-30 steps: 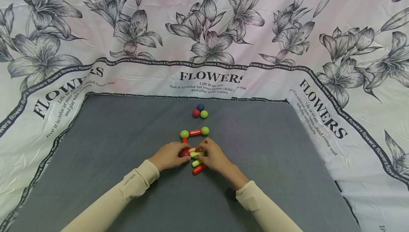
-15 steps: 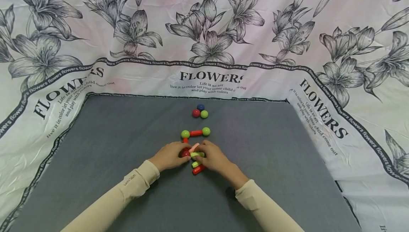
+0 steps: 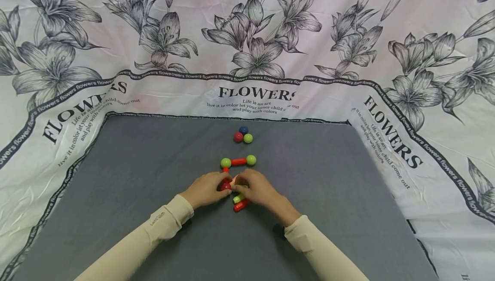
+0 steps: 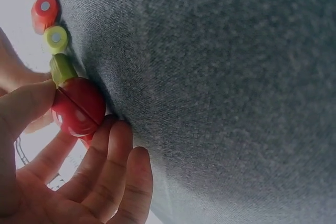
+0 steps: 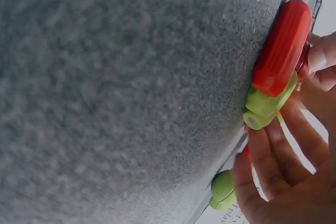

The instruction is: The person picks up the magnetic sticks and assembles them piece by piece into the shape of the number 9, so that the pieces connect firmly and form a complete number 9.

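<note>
My left hand (image 3: 206, 189) pinches a glossy red ball (image 4: 79, 106) between thumb and fingers. Against that ball sits the end of a yellow-green magnetic stick (image 4: 63, 68), which my right hand (image 3: 258, 188) grips; in the head view the fingers mostly cover it. A salmon stick (image 3: 233, 180) shows partly between the hands. Just below the right fingers lie a second yellow-green stick (image 3: 238, 198) and a red stick (image 3: 241, 205). From the held ball a red stick (image 3: 226, 169) runs up to a green ball (image 3: 226, 163), linked by another red stick (image 3: 238, 161) to a further green ball (image 3: 251, 160).
Farther back on the grey tabletop (image 3: 154, 143), a blue ball (image 3: 243, 129), a red ball (image 3: 238, 137) and a green ball (image 3: 248, 138) lie clustered. Flower-printed cloth (image 3: 255, 96) walls the table at the back and both sides.
The right fingers have moved left toward the red ball and now cover most of the yellow-green stick. The salmon stick has tilted and is now largely hidden. The linked pieces shifted slightly right.
</note>
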Demonstrator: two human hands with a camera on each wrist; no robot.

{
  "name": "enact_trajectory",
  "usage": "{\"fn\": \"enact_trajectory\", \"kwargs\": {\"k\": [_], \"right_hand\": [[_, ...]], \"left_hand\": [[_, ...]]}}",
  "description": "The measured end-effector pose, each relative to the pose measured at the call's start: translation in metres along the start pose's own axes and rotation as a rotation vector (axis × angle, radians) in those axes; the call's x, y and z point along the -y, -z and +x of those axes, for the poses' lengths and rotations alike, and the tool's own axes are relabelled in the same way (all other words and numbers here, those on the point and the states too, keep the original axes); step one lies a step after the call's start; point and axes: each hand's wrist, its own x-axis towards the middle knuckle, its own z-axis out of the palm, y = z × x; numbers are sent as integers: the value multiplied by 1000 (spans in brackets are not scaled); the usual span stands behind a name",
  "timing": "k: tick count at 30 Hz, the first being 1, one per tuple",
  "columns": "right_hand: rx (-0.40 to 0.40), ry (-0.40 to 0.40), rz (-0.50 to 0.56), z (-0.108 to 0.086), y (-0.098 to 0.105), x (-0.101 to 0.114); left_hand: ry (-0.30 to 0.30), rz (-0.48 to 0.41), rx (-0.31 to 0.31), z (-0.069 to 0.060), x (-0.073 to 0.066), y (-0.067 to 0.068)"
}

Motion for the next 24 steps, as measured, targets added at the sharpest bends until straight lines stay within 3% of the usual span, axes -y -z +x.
{"fn": "enact_trajectory", "kwargs": {"k": [5, 15, 24], "right_hand": [[-67, 26, -34, 8, -1, -5], [86, 34, -113, 24, 4, -13], [85, -21, -132, 25, 11, -25]], "left_hand": [[-27, -3, -7, 0, 1, 0], [-64, 2, -3, -2, -2, 1], [-60, 36, 1, -2, -2, 0]]}}
